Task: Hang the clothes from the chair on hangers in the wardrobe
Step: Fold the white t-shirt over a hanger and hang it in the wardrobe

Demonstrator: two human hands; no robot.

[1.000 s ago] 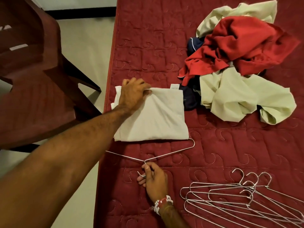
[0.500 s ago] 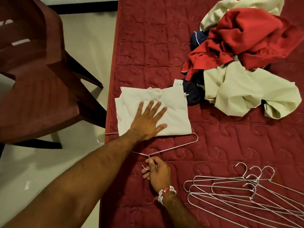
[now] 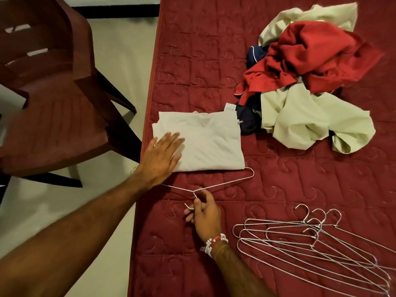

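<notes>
Flat and spread, my left hand (image 3: 159, 156) presses the folded cloth (image 3: 205, 140) on the bed (image 3: 192, 61), hiding the wire hanger (image 3: 225, 184)'s far end; my right hand (image 3: 204, 213) pinches its neck.

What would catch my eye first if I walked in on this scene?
Probably the bright red garment topping the crumpled clothes pile at the far right of the red bed. Next, the two hands: the left hand flat on a folded white cloth, the right hand gripping a wire hanger.
</notes>
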